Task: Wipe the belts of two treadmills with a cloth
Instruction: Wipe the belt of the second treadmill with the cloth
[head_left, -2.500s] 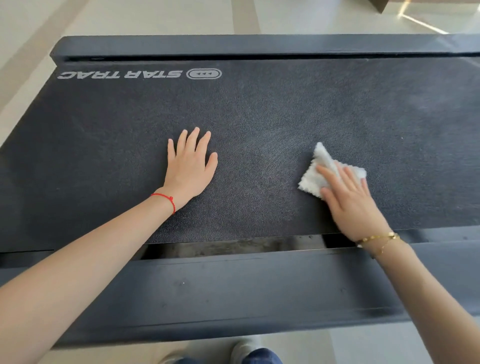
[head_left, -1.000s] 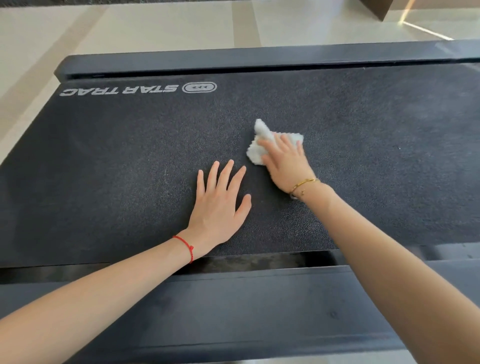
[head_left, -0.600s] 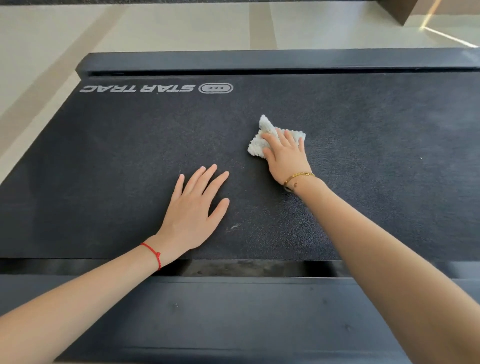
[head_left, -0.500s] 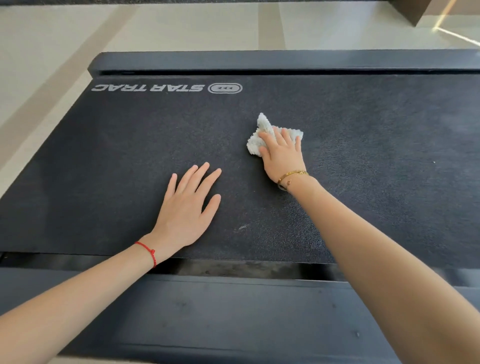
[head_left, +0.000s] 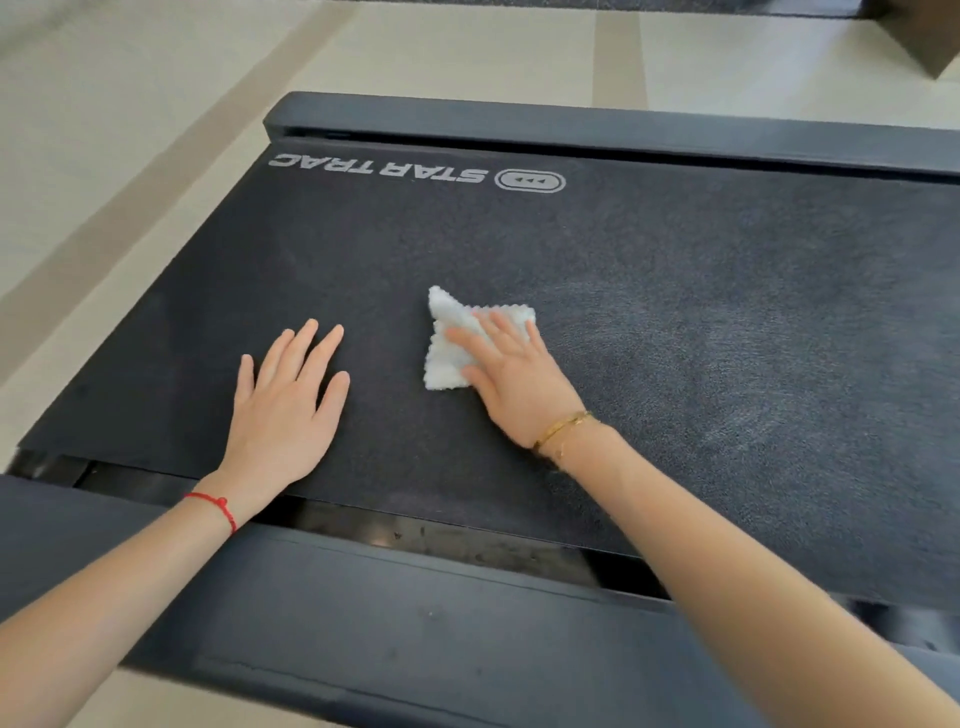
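Treadmill belt (head_left: 675, 338), cloth (head_left: 447, 364) under right fingers (head_left: 498, 332)

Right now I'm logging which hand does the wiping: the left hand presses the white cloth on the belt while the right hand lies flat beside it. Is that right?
The hands are swapped. In the head view the right hand presses the white cloth on the belt, while the left hand lies flat beside it.

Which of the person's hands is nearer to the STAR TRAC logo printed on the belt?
Left. The left hand lies flat on the belt, below the STAR TRAC logo and slightly to its left. The right hand presses the white cloth farther right, below the logo's oval end.
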